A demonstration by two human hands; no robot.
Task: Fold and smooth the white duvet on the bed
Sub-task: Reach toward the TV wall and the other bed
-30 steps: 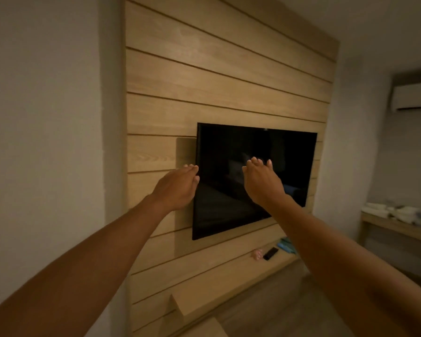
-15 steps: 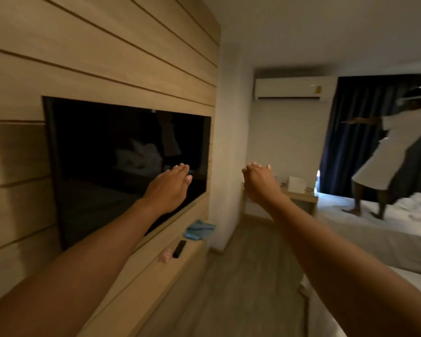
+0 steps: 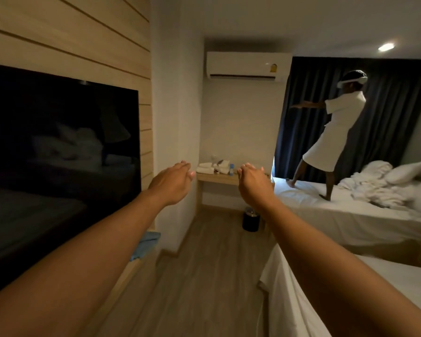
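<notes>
View swung right off television [image 3: 58, 147], left hand [image 3: 171, 184] and right hand [image 3: 253, 184] outstretched, released

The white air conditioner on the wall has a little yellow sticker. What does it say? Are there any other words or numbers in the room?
Yellow round sticker on the white wall-mounted air conditioner: too small and blurred to read.
Small plastic bottle with a blue label on the light wooden shelf: label too small to read.
No other words, numbers or signs can be read anywhere.
</notes>
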